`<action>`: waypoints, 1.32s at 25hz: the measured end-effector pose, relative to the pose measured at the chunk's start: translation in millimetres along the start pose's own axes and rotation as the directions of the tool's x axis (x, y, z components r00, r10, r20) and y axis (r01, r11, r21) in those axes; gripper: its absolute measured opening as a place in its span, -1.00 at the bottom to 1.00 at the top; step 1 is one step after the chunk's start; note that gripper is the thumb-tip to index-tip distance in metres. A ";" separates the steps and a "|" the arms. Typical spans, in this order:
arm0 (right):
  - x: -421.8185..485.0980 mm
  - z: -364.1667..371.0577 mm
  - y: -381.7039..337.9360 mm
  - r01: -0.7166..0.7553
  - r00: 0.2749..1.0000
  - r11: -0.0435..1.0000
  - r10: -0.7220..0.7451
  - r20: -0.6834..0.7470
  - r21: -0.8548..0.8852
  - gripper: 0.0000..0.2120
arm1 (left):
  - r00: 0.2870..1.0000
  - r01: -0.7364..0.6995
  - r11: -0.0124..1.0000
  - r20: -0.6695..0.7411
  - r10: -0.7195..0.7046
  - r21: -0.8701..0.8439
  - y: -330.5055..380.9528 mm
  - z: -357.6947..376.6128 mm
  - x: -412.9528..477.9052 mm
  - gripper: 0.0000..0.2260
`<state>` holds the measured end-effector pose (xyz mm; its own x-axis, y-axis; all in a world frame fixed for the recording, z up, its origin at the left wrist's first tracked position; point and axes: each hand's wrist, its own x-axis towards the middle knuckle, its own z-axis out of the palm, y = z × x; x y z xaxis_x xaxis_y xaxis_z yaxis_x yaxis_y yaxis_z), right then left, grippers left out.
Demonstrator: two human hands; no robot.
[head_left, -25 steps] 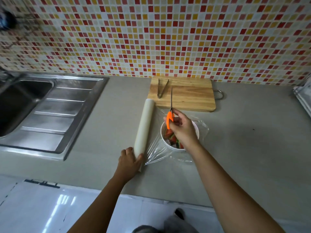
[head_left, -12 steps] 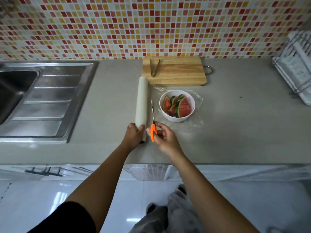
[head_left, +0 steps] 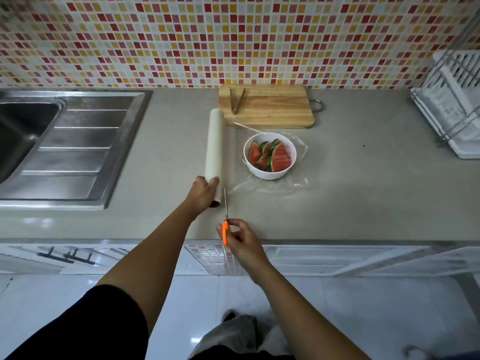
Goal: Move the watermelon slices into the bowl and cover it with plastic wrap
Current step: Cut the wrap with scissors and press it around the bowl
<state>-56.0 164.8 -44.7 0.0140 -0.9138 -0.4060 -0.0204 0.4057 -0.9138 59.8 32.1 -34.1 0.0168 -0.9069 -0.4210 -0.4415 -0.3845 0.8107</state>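
Your left hand [head_left: 204, 192] is closed over the near end of the plastic wrap roll [head_left: 214, 144], which lies on the desk [head_left: 363, 193]; press it flat so the film stays taut. Your right hand [head_left: 240, 239] grips the orange scissors [head_left: 226, 222], blades pointing at the film's near edge just beside the roll. Cut straight and close to the roll. To the right, the watermelon slices [head_left: 272, 157] sit in the bowl [head_left: 270, 175], the loose sheet [head_left: 280, 184] draped around it.

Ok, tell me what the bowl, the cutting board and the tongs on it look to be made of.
Bowl: white, smooth and slightly glossy, so ceramic or melamine; the look can't settle which. Cutting board: pale wood with visible grain stripes, matte finish, metal hanging loop at its right end. Tongs: thin grey metal with a dull sheen, probably stainless steel.
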 end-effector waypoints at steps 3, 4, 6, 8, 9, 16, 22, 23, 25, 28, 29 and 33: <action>-1.1 4.7 4.1 -0.046 0.999 0.999 0.046 0.004 0.015 -0.73 | 1.000 -0.004 1.000 -0.003 0.004 0.017 -0.9 -1.5 1.5 -0.58; -0.3 4.6 4.2 -0.051 0.999 0.998 0.051 0.003 0.023 -0.74 | 1.000 -0.011 1.000 -0.005 0.011 0.008 -0.8 -1.1 1.6 -0.59; -0.5 3.7 7.5 -0.050 0.999 0.998 0.050 0.010 0.029 -0.75 | 1.000 -0.017 1.000 -0.001 0.017 -0.019 -0.2 -1.0 1.7 -0.59; -4.1 2.9 15.5 -0.051 0.999 0.998 0.051 0.010 0.031 -0.77 | 1.000 -0.026 0.999 -0.004 0.026 -0.037 1.1 -0.8 1.9 -0.60; -6.3 3.4 19.4 -0.056 0.998 0.998 0.056 0.007 0.041 -0.77 | 0.999 -0.036 0.999 -0.010 0.036 -0.040 1.4 -1.4 2.6 -0.60; 10.6 6.6 5.3 -0.064 0.998 0.997 0.064 -0.001 0.048 -0.78 | 0.999 -0.040 0.998 -0.011 0.040 -0.038 -1.1 -4.4 4.2 -0.59; 36.6 9.4 -1.7 -0.057 0.998 0.997 0.059 -0.036 0.058 -0.72 | 0.999 -0.047 0.995 0.003 0.048 -0.091 -1.4 -3.1 4.0 -0.67; 39.6 10.0 -2.0 -0.059 0.997 0.996 0.061 -0.039 0.065 -0.71 | 0.999 -0.044 0.994 0.005 0.045 -0.095 -1.0 -3.1 3.9 -0.69; 44.9 11.6 -3.8 -0.055 0.998 0.995 0.058 -0.037 0.079 -0.68 | 0.999 -0.048 0.996 0.002 0.049 -0.076 -0.7 -3.0 3.8 -0.70; 50.5 15.2 -5.9 -0.055 0.998 0.995 0.058 -0.032 0.080 -0.54 | 0.998 -0.065 0.998 -0.014 0.064 -0.014 -2.2 -3.7 4.0 -0.70; 51.4 16.6 -5.1 -0.055 0.998 0.995 0.058 -0.032 0.086 -0.51 | 0.998 -0.061 0.998 -0.017 0.061 -0.007 -2.7 -3.9 4.4 -0.67; 52.5 17.3 1.3 -0.050 0.998 0.989 0.054 -0.027 0.137 -0.65 | 0.999 -0.041 0.999 -0.013 0.041 -0.027 -2.2 -4.1 3.2 -0.63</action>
<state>-37.9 117.7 -67.4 -0.0145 -0.8907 -0.4543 0.1157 0.4498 -0.8856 64.5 29.3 -35.6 0.0104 -0.9240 -0.3823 -0.4173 -0.3515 0.8380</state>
